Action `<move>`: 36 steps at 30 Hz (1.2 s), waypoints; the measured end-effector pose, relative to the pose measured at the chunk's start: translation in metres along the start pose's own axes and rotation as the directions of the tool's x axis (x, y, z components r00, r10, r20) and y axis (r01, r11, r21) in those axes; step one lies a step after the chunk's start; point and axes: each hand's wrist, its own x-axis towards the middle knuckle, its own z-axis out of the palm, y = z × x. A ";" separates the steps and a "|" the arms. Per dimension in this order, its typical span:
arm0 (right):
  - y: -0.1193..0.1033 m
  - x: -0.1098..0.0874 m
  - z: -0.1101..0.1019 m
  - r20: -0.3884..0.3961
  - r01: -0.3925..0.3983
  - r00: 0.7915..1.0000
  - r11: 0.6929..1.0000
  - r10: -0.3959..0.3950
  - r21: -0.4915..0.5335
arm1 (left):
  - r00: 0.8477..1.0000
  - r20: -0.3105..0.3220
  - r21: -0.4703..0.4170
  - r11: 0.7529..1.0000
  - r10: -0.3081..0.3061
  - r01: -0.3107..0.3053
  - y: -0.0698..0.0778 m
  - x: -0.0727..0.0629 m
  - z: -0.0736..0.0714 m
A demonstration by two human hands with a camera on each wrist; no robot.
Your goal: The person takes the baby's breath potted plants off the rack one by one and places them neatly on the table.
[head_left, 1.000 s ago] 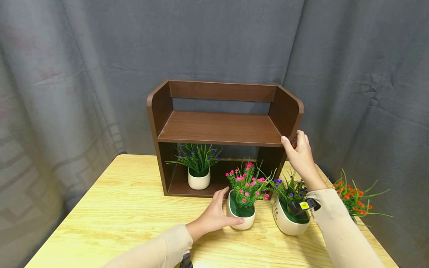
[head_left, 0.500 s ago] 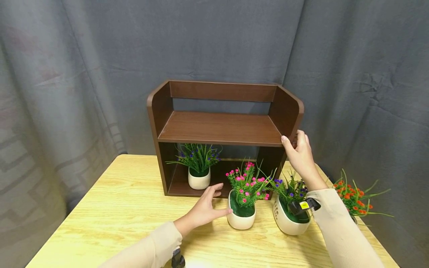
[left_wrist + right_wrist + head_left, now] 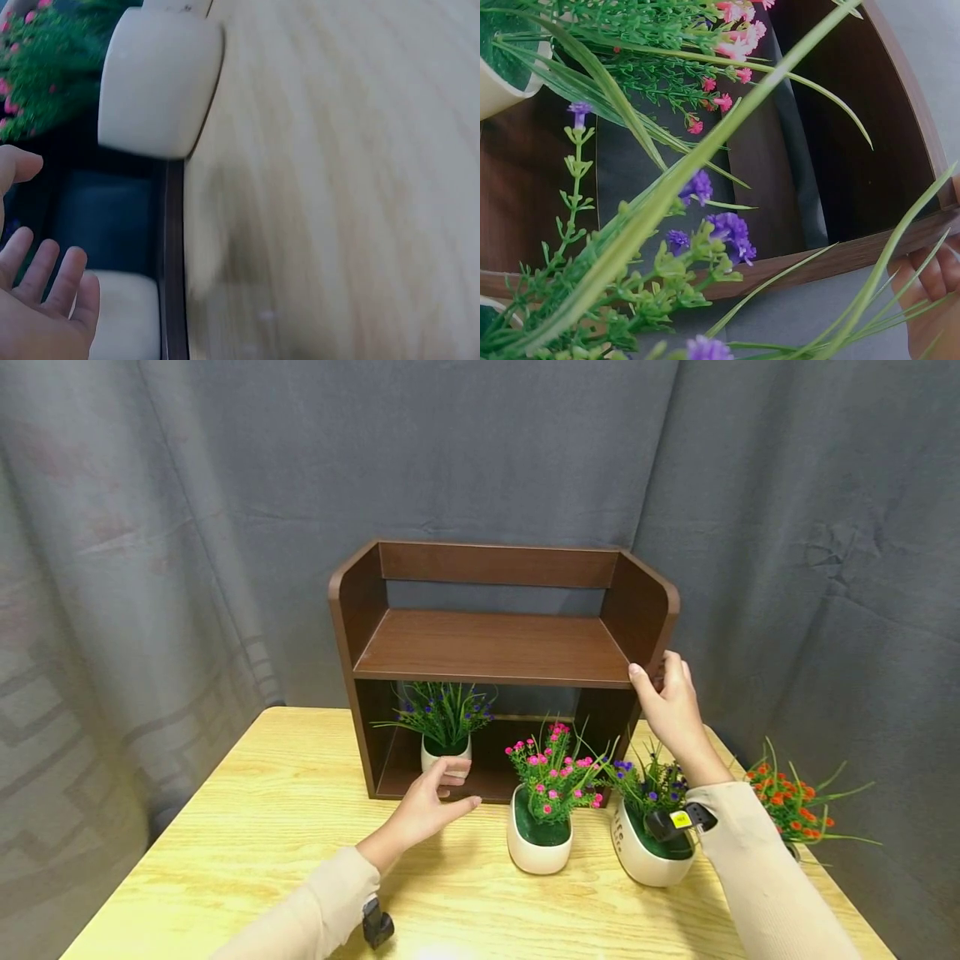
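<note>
A dark brown two-tier wooden shelf [image 3: 491, 647] stands on the table. My right hand [image 3: 675, 714] grips its right side panel, thumb at the front and fingers on the outer face. In front of the lower tier hovers my left hand [image 3: 423, 810], fingers loose and holding nothing. Behind it, inside that tier at the left, stands a white-potted plant with blue flowers [image 3: 445, 718], its pot partly hidden by the fingers. A pink-flowered plant in a white pot [image 3: 540, 856] sits on the table, right of my left hand; the left wrist view shows that pot [image 3: 161, 82] too.
A purple-flowered plant in a lettered white pot [image 3: 651, 864] stands under my right forearm. Farther right is an orange-flowered plant [image 3: 787, 802], its pot mostly hidden by the sleeve. Grey curtains [image 3: 510, 452] hang behind the light wood table [image 3: 247, 835].
My left hand has let go of the pink-flowered plant's pot and moved left, to in front of the blue-flowered plant. My right hand and the shelf have stayed put.
</note>
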 end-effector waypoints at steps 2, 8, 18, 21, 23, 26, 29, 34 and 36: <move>0.000 0.000 0.000 -0.001 0.004 1.000 1.000 -0.004 0.003 | 1.000 -0.011 0.000 1.000 -0.021 0.021 -0.001 0.001 -0.006; 0.001 0.000 0.000 -0.008 0.007 1.000 1.000 -0.007 0.006 | 0.998 -0.039 -0.012 0.999 -0.049 0.048 -0.004 0.004 -0.019; 0.001 -0.001 0.000 -0.005 0.002 1.000 1.000 -0.002 0.009 | 0.986 -0.130 -0.051 0.994 -0.103 0.097 -0.012 0.006 -0.030; 0.002 -0.001 0.000 -0.006 0.000 1.000 1.000 0.000 0.010 | 0.981 -0.161 -0.048 0.993 -0.112 0.105 -0.016 0.008 -0.032; 0.001 -0.002 0.000 -0.007 0.000 1.000 1.000 0.000 0.011 | 0.977 -0.181 -0.057 0.993 -0.115 0.106 -0.016 0.008 -0.033; 0.001 -0.002 0.000 -0.006 0.000 1.000 1.000 0.000 0.011 | 0.971 -0.205 -0.057 0.992 -0.122 0.113 -0.018 0.009 -0.035; 0.001 -0.001 0.000 -0.008 0.004 1.000 1.000 -0.004 0.010 | 0.964 -0.229 -0.046 0.991 -0.134 0.126 -0.021 0.011 -0.036; 0.001 0.000 0.001 -0.012 0.001 1.000 1.000 -0.001 0.007 | 0.953 -0.261 -0.038 0.988 -0.155 0.150 -0.030 0.013 -0.038; 0.001 0.000 0.001 -0.013 0.000 1.000 1.000 0.000 0.007 | 0.950 -0.270 -0.032 0.987 -0.158 0.155 -0.032 0.014 -0.038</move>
